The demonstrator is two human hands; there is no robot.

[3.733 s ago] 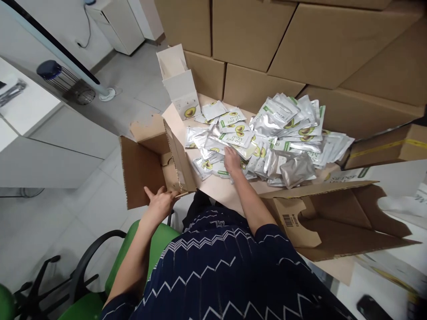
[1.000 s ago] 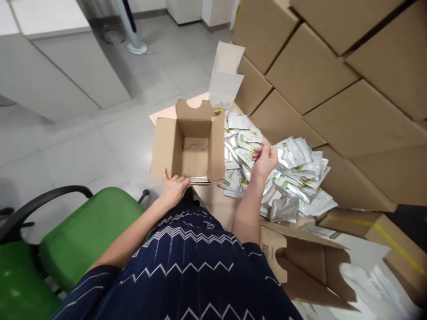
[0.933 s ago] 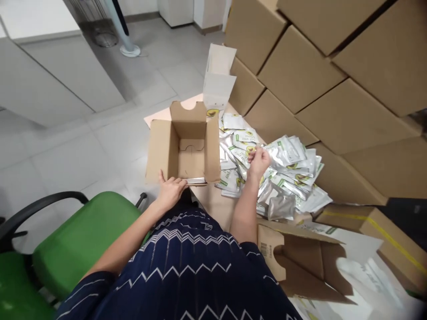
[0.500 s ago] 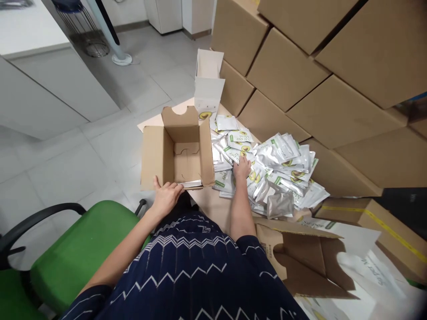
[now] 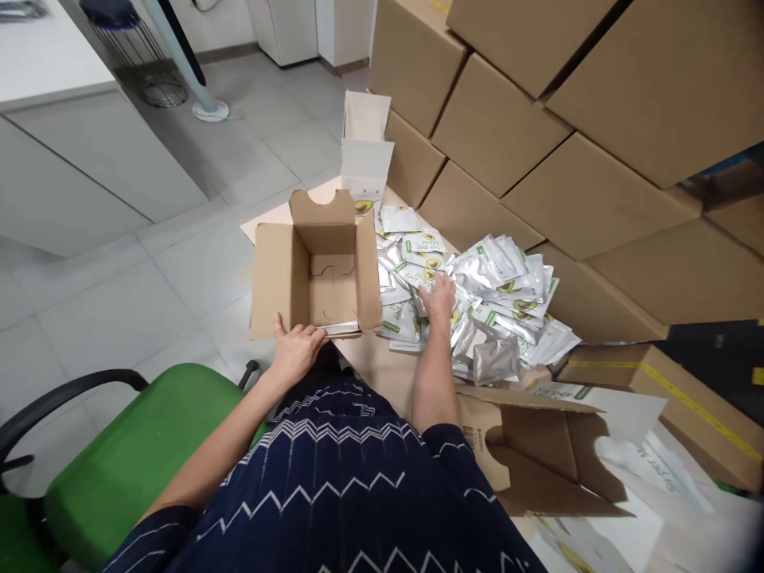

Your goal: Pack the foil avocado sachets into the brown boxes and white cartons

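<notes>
An open cardboard box (image 5: pixel 332 286) stands at the table's left edge with its flaps raised. My left hand (image 5: pixel 297 350) is closed on its near edge, the thumb lying along the flap and the fingers over the rim. A strip of white shows inside along that near side. To the right of the box lies a loose heap of silver and white sachets (image 5: pixel 495 267) printed with avocados and green labels. My right hand (image 5: pixel 438 298) reaches into the heap with its fingers apart, touching the sachets; no sachet is visibly gripped.
A white carton (image 5: pixel 367 163) stands open behind the sachets. Large cardboard boxes (image 5: pixel 501 119) are stacked at the back right. Another open cardboard box (image 5: pixel 543 454) lies tipped at my right, near white printed packaging (image 5: pixel 662 477). A green chair (image 5: pixel 143 438) is at my left.
My right hand has shifted slightly over the sachets, and its fingers have spread. The left hand keeps its hold on the box. The whole view has drifted a little.
</notes>
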